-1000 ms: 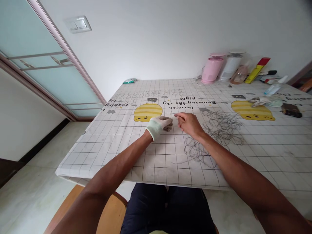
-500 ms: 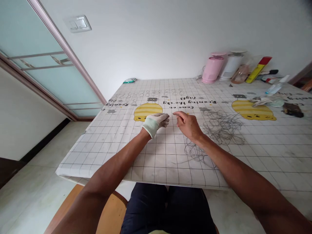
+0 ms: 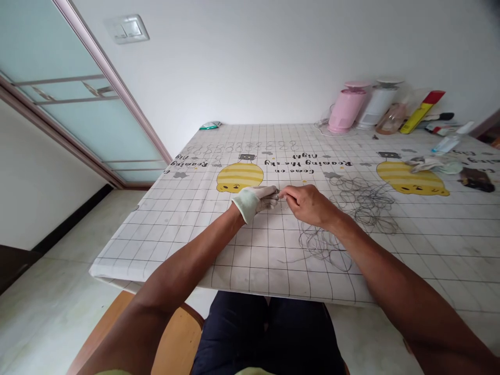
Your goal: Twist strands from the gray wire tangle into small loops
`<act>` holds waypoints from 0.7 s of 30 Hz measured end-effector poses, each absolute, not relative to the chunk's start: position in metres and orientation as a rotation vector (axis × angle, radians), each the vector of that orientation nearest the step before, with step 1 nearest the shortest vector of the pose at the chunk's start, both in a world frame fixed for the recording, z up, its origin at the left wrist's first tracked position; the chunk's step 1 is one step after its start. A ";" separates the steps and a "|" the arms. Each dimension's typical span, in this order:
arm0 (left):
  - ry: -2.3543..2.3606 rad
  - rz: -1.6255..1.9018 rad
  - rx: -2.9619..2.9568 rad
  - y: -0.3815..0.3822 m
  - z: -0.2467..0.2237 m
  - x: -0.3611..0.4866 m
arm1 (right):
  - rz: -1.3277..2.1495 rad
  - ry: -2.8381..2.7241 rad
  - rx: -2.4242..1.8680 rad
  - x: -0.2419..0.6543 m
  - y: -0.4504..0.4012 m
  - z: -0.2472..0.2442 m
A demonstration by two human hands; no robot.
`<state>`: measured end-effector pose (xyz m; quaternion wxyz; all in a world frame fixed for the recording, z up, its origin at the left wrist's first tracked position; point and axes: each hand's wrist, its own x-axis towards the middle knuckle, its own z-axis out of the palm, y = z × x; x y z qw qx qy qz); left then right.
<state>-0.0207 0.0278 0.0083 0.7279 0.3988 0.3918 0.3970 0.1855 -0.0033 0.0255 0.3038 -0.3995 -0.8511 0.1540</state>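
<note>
My left hand, in a white work glove with pale green cuff, pinches a thin grey wire above the tabletop. The bare fingertips of my right hand are closed on the same wire, almost touching the glove. The wire's exact shape between the fingers is too small to make out. Beside and partly behind my right forearm lies a loose tangle of grey wire, with more loops nearer me. Several wire pieces bent into figure-eights lie in rows farther back.
A checked cloth covers the table. Along the wall stand a pink cylinder device, a white one and a yellow-red box. At right are a crumpled glove, a clear bottle and a dark object.
My hands have come together; the gap between their fingertips has narrowed, and a bit of wire now shows there. The view has shifted slightly.
</note>
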 end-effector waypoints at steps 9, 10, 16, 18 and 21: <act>1.052 0.926 1.067 0.017 0.019 -0.010 | 0.515 -2.244 -1.153 0.188 0.001 0.029; 1.054 0.941 1.065 0.018 0.019 -0.010 | 0.516 -2.233 -1.146 0.188 0.002 0.029; 1.013 0.966 1.043 0.022 0.019 -0.014 | 0.529 -2.186 -1.128 0.189 0.004 0.030; 0.964 0.954 1.059 0.022 0.020 -0.017 | 0.533 -2.161 -1.120 0.189 0.004 0.030; 0.878 0.929 1.071 0.023 0.022 -0.023 | 0.544 -2.116 -1.119 0.190 0.004 0.029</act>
